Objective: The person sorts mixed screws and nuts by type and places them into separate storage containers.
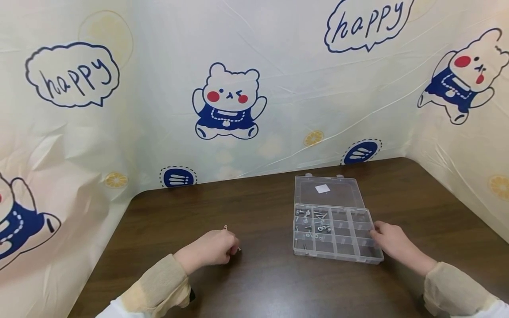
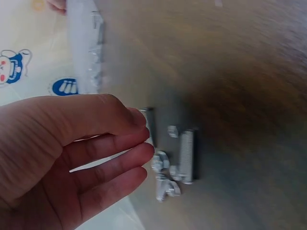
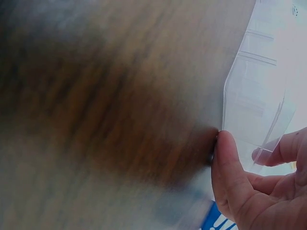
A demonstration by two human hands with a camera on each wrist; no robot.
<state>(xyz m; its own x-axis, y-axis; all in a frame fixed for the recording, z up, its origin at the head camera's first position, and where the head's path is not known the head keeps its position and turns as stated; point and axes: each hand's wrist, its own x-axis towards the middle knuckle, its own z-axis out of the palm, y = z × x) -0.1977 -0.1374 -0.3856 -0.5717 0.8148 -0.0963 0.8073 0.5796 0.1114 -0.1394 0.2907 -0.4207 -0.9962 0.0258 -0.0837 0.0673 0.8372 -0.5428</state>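
My left hand (image 1: 214,248) is low over the left-middle of the brown table. In the left wrist view its thumb and fingers come close together beside a thin screw (image 2: 150,125); nothing is plainly pinched between them. Near the fingertips lie a threaded bolt (image 2: 186,155), a small nut (image 2: 172,131) and several silver pieces like wing nuts (image 2: 166,188). My right hand (image 1: 391,240) holds the right wall of a clear compartment box (image 1: 338,255), with thumb and fingers on either side of it. Screws, nuts and washers fill the box's left compartments.
The box's clear lid (image 1: 342,190) lies folded back, with a small white label (image 1: 322,189) on it. Around the brown table (image 1: 262,282) hangs a printed curtain (image 1: 167,110), at the back and both sides.
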